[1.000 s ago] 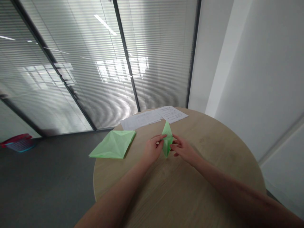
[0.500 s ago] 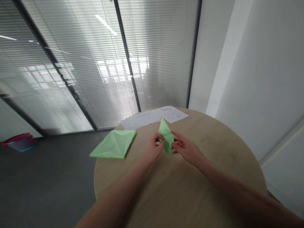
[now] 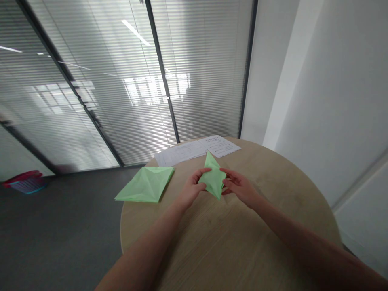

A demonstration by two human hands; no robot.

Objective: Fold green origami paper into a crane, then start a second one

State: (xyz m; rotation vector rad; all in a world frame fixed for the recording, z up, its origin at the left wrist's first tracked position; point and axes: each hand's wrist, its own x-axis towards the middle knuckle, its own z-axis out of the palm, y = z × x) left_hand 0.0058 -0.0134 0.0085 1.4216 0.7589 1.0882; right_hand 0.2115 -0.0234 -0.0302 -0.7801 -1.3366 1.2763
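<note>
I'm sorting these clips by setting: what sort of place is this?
Probably an office meeting room: a glass partition with blinds, a round wooden table, and printed sheets lying on it.

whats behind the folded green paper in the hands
Just beyond the folded green paper, white printed sheets lie at the far edge of the round table. The left hand and right hand pinch its sides; whatever part of each hand is behind the paper is hidden.

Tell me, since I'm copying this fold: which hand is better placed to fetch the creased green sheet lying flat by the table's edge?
Left, probably. The left hand pinches the folded green paper on the side nearer the flat green sheet; the right hand would have to cross over.
</note>
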